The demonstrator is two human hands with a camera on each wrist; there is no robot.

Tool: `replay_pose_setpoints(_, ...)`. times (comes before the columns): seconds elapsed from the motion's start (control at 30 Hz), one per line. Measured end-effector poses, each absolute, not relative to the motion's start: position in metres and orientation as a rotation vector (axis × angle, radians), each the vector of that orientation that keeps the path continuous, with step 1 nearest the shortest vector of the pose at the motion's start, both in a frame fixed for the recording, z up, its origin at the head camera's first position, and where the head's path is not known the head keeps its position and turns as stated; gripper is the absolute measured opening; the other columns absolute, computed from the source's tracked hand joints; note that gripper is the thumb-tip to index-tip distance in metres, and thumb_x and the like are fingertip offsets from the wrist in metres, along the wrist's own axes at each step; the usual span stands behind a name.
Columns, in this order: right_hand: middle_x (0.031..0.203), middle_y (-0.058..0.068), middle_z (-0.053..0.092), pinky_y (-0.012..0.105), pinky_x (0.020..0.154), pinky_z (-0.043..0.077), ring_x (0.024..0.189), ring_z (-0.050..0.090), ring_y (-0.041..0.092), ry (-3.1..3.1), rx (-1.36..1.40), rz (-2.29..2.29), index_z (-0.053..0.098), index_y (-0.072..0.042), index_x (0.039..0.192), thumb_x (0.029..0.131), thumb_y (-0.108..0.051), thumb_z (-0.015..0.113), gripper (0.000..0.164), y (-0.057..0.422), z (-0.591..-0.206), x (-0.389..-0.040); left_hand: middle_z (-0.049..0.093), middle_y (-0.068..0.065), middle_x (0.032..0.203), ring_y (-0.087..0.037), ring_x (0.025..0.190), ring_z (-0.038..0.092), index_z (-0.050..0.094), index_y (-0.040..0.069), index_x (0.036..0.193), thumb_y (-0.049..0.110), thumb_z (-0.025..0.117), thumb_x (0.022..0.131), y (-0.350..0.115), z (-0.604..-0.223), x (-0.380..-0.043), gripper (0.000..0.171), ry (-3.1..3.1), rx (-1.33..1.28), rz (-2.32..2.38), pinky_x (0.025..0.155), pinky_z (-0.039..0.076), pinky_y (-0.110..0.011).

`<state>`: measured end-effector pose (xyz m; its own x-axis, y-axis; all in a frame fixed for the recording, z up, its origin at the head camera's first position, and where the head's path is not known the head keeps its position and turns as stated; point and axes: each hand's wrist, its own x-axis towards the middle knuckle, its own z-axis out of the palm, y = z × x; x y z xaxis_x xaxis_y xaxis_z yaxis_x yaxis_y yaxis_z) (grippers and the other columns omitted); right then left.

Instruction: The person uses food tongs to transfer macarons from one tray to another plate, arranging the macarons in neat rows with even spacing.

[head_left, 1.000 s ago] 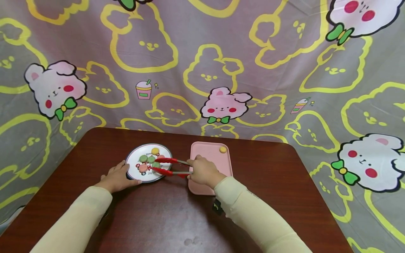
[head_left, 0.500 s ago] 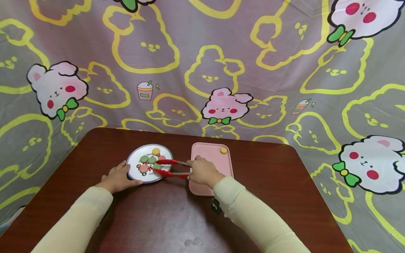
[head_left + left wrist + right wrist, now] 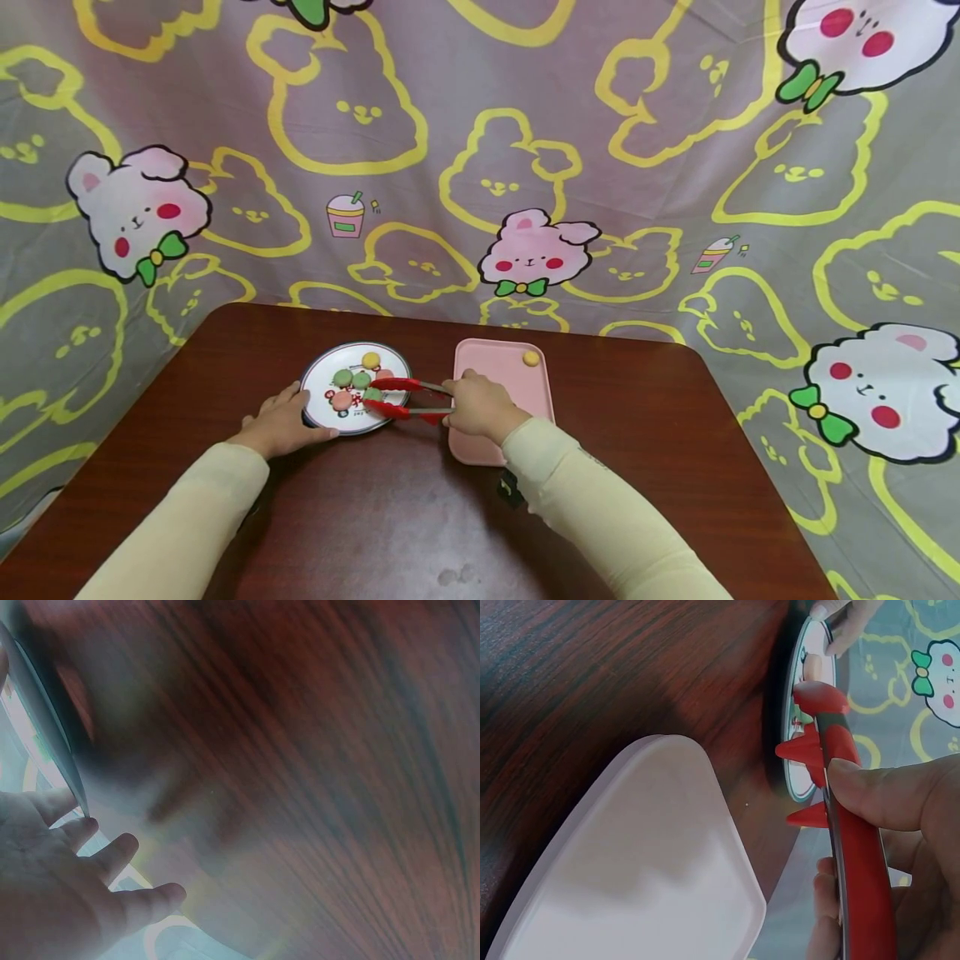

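Observation:
A white plate (image 3: 326, 415) with a dark blue rim holds several macarons. My left hand (image 3: 279, 423) rests at its left rim, fingers spread and fairly straight, the thumb along the near edge. With my right hand (image 3: 480, 406) I grip red-tipped metal tongs (image 3: 427, 386) across the pink tray. The tong tips reach over the plate's right side, either side of a green macaron (image 3: 372, 395); whether they squeeze it cannot be told. Two more green macarons, two pink ones and a yellow macaron (image 3: 371, 360) lie close by; one pink is partly behind the upper tip.
The pink tray (image 3: 510, 360) lies right of the plate, partly covered by my right hand and forearm. A yellow macaron (image 3: 531, 358) sits in its far right corner. The brown table (image 3: 622, 400) ends at a patterned curtain (image 3: 645, 167) behind.
The tong tips have drawn slightly closer together around the green macaron. Both hands and the plate otherwise stay nearly where they were; the whole view has shifted slightly.

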<state>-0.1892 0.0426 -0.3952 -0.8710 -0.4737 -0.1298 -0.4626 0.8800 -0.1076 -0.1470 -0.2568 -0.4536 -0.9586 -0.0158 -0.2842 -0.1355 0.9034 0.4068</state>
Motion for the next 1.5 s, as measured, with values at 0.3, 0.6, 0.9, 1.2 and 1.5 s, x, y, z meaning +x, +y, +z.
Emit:
replay_pose_setpoints(0.3, 0.099, 0.005, 0.060, 0.039, 0.066, 0.050, 0.091, 0.060, 0.020, 2.882, -0.688, -0.094, 0.063, -0.018, 0.126, 0.079, -0.032, 0.076, 0.051, 0.039, -0.395, -0.192, 0.015, -0.036, 0.150, -0.060, 0.131, 0.016, 0.028, -0.012, 0.144, 0.066, 0.067, 0.075, -0.256, -0.454, -0.147, 0.112, 2.793, -0.114, 0.620, 0.097, 0.014, -0.079)
replay_pose_setpoints(0.6, 0.099, 0.006, 0.060, 0.039, 0.067, 0.049, 0.090, 0.059, 0.020, 2.856, -0.665, -0.118, 0.063, -0.017, 0.127, 0.080, -0.033, 0.076, 0.051, 0.037, -0.389, -0.190, 0.016, -0.036, 0.150, -0.059, 0.131, 0.017, 0.029, -0.012, 0.144, 0.066, 0.068, 0.075, -0.257, -0.454, -0.148, 0.111, 2.795, -0.119, 0.614, 0.097, 0.015, -0.079)
replay_pose_setpoints(0.9, 0.100, 0.008, 0.060, 0.040, 0.068, 0.049, 0.091, 0.060, 0.023, 2.848, -0.645, -0.123, 0.063, -0.016, 0.127, 0.080, -0.033, 0.077, 0.053, 0.036, -0.385, -0.191, 0.016, -0.036, 0.150, -0.059, 0.131, 0.017, 0.029, -0.012, 0.144, 0.066, 0.067, 0.075, -0.256, -0.452, -0.149, 0.111, 2.797, -0.122, 0.613, 0.097, 0.015, -0.079)
replay_pose_setpoints(1.2, 0.101, 0.008, 0.060, 0.040, 0.068, 0.050, 0.092, 0.061, 0.024, 2.852, -0.645, -0.125, 0.063, -0.017, 0.127, 0.079, -0.033, 0.078, 0.053, 0.036, -0.386, -0.192, 0.016, -0.036, 0.150, -0.059, 0.130, 0.017, 0.029, -0.012, 0.144, 0.066, 0.068, 0.075, -0.255, -0.452, -0.148, 0.111, 2.798, -0.121, 0.618, 0.097, 0.015, -0.079)
replay_pose_setpoints(1.5, 0.101, 0.008, 0.059, 0.040, 0.067, 0.050, 0.092, 0.061, 0.024, 2.872, -0.663, -0.155, 0.061, -0.016, 0.129, 0.078, -0.033, 0.078, 0.057, 0.040, -0.391, -0.189, 0.016, -0.036, 0.150, -0.059, 0.130, 0.017, 0.029, -0.012, 0.144, 0.065, 0.068, 0.075, -0.255, -0.454, -0.146, 0.111, 2.802, -0.119, 0.618, 0.096, 0.015, -0.079)
